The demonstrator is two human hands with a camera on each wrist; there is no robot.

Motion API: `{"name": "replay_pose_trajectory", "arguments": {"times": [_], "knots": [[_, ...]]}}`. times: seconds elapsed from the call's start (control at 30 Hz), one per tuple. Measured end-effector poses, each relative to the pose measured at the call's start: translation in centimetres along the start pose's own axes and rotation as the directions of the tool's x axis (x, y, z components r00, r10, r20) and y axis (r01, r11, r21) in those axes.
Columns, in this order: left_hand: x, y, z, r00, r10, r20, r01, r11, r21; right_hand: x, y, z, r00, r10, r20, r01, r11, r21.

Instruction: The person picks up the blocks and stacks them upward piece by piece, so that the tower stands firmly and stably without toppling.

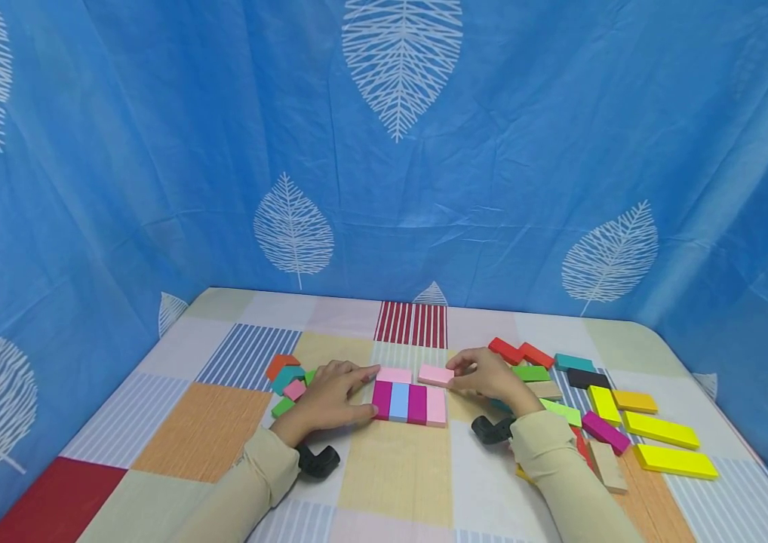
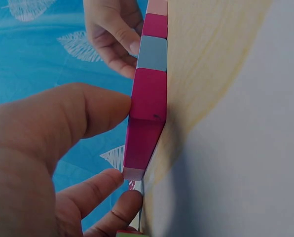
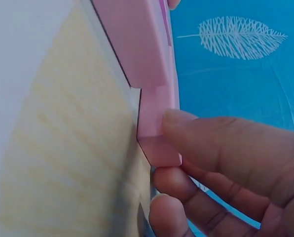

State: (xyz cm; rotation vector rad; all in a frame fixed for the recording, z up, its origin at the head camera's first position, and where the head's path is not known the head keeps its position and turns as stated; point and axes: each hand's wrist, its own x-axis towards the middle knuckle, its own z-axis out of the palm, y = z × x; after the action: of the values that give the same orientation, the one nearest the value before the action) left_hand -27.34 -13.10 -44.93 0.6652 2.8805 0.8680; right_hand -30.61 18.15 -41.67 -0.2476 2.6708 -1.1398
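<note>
1. We see a pink block [image 1: 435, 375] flat on the checked tablecloth [image 1: 391, 483], mid-table, lying crosswise just behind the right end of a row of four upright blocks [image 1: 409, 403] (magenta, light blue, magenta, pink).
2. Right hand [image 1: 489, 377] pinches that pink block [image 3: 157, 118] at its right end; in the right wrist view the thumb lies on the top face and curled fingers [image 3: 186, 190] sit at the end. Narrow grip, holding the block.
3. A second pink block [image 1: 394, 374] lies crosswise behind the left end of the row, just beside the first; a small gap shows between them.
4. Left hand [image 1: 330, 396] rests at the row's left side. In the left wrist view the thumb [image 2: 95, 111] touches the outer magenta block [image 2: 147, 118] and the fingertips touch the far pink block. Fingers fairly straight, bracing; nothing gripped.
5. Left of that hand we see a small cluster of blocks [image 1: 287, 381]: orange, teal, pink, green.
6. Right of the right hand, loose blocks [image 1: 601, 407] are spread out: red, green, teal, black, tan, magenta, and several yellow ones [image 1: 662, 434] further out.
7. Black wrist mounts [image 1: 319, 460] show on both beige sleeves.
8. A blue leaf-print curtain [image 1: 384, 151] encloses the table on three sides.
</note>
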Motion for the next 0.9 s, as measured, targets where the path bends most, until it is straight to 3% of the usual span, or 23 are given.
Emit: {"name": "replay_pose_trajectory", "arguments": {"times": [0.9], "knots": [[-0.2, 0.1, 0.1, 1.000, 0.002, -0.021, -0.002, 1.000, 0.010, -0.5, 0.5, 0.8, 0.996, -0.084, -0.037, 0.084, 0.996, 0.001]]}}
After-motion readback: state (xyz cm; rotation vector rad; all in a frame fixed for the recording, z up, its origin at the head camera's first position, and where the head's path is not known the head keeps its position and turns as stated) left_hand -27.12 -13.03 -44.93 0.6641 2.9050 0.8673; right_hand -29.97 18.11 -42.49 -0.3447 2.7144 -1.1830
